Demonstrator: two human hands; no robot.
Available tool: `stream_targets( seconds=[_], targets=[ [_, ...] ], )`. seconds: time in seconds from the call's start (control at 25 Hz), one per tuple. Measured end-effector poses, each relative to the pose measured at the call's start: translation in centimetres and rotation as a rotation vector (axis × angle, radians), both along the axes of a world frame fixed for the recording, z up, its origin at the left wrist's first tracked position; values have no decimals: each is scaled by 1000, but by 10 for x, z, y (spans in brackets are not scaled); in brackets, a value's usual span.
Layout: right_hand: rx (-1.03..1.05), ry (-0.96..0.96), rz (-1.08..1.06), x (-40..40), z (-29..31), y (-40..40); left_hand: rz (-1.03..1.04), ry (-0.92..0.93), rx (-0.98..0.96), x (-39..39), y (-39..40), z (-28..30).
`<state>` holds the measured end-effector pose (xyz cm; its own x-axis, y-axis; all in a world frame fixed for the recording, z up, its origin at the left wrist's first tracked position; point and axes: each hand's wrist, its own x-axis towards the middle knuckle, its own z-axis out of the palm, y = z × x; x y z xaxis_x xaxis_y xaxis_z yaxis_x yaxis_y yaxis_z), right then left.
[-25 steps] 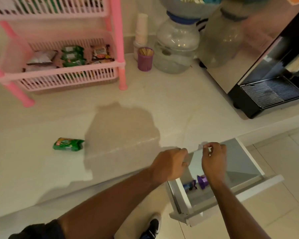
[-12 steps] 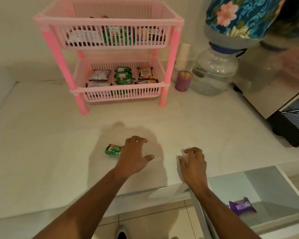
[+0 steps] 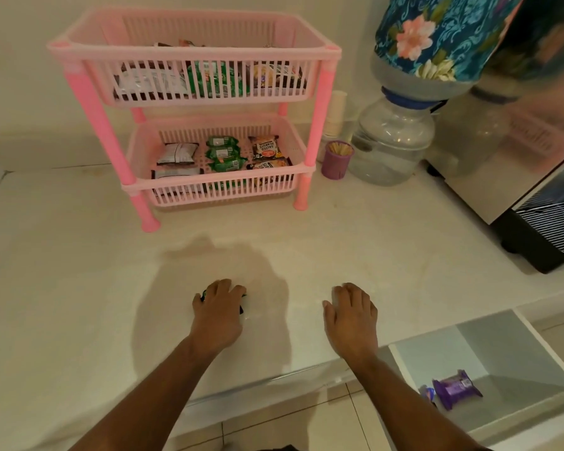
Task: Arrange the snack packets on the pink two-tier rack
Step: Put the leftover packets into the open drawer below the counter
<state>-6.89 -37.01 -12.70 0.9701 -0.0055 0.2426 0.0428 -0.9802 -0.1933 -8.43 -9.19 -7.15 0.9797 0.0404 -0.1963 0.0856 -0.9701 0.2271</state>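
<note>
One pink two-tier rack (image 3: 318, 102) stands at the back of the white bench (image 3: 62, 288), left of centre. Upper tier: packets seen only through the slats, in white, green and brown; their number cannot be told. Lower tier, left to right: two silver-and-black packets (image 3: 177, 153), a column of three green packets (image 3: 222, 153), and two salted-peanut packets (image 3: 264, 146).

Near the front of the bench, the left hand (image 3: 218, 312) lies palm down over one green snack packet (image 3: 204, 294), fingers curled onto it; only dark green edges of it show at either side of the hand. Whether it is lifted clear of the bench cannot be told. The right hand (image 3: 350, 315) rests flat on the bench, fingers together, holding nothing.

Right of the rack: one purple cup of wooden sticks (image 3: 336, 159), one stack of paper cups (image 3: 336, 113), one water dispenser jar (image 3: 391, 141) under a floral cover.

Lower right, one open drawer (image 3: 515, 349) holds one purple packet (image 3: 456, 388) beside a small blue item (image 3: 426, 392), too small to identify.
</note>
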Motion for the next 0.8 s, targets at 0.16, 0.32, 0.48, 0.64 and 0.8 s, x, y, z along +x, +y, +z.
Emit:
stream_targets(
  seconds=[0.16, 0.32, 0.48, 0.64, 0.8],
  targets=[
    [15, 29, -14, 0, 4, 3, -33, -94, 5, 6, -6, -3],
    [26, 75, 34, -2, 12, -4, -73, -150, -108, 14, -29, 0],
    [61, 88, 65, -11, 17, -23, -141, -172, -242, 18, -62, 5],
    [98, 80, -111, -36, 13, -58, -267, -177, -385, 14, -116, 12],
    [137, 112, -249, -63, 8, -98, -400, -175, -494, 8, -177, 19]
  ],
)
